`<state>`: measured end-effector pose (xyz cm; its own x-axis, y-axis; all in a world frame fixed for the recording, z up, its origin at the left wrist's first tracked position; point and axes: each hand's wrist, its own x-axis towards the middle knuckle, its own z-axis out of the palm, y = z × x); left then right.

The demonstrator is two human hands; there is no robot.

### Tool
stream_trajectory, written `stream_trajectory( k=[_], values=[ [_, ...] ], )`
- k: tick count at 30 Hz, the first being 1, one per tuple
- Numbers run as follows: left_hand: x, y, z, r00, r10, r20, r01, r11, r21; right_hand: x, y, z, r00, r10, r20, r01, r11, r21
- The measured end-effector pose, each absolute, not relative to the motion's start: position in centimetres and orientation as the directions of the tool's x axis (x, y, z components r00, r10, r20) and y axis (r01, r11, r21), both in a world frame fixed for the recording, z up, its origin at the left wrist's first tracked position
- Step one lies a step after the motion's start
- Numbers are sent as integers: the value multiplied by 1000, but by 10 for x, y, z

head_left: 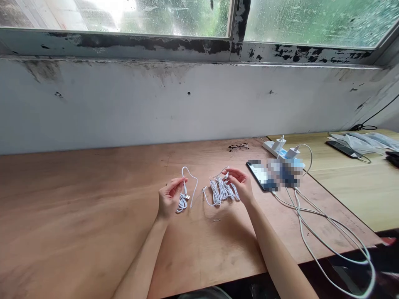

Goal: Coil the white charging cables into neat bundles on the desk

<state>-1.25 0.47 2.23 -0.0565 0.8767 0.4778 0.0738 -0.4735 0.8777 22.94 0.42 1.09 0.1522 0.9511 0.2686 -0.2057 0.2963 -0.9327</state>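
Head view. Gripping a small white cable coil [181, 202] in the left hand [168, 198], just left of frame centre. Closing thumb and fingers loosely around the loops, leaving a USB plug [186, 196] poking out and a loose tail arching up and over toward the right. Resting the right hand [240, 183] just right of centre, half curled. Pinching one end of a second cable bundle [222, 191] between thumb and fingertips, leaving the rest lying on the brown table [77, 216].

Handling this well is probably coming down to:
- keeping the left pinch firm across all the loops at once, so as not to be shedding turns;
- holding the plug end clear of the windings;
- lifting the right-hand strand gently rather than tugging, so as not to be drawing a loose tangle into a knot.

Looking thin, white and soft in both cases. Winding small and tight on the left, hanging just below the palm. Spreading in longer, slacker loops on the right, fanning out beside the hand, touching the table and sitting a little apart from the left coil.

Lying further toward the right of the frame:
- glasses [238, 147];
- a power strip [272, 147] carrying white chargers;
- blurred phones [268, 176];
- long charging leads [327, 234] trailing toward the lower right corner.
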Motion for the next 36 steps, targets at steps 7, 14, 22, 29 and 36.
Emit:
stream_trajectory(
  k=[7, 14, 22, 29, 36],
  values=[
    [-17, 8, 16, 13, 801, 598, 232, -584, 778, 223, 4, 8, 179, 954, 240, -228, 277, -933],
    [-8, 4, 20, 55, 738, 672, 382, -638, 669, 220, 7, -2, 219, 924, 313, -55, 332, -942],
    [-3, 4, 11, -51, 867, 496, 258, -469, 845, 218, 4, 2, 200, 851, 486, 279, 427, -860],
    [-4, 11, 10, -36, 769, 638, 289, -603, 743, 221, 5, 2, 169, 831, 530, 393, 436, -810],
    [-4, 13, 7, -66, 750, 658, 365, -596, 715, 224, 6, 3, 99, 817, 568, 468, 465, -751]
  ],
)
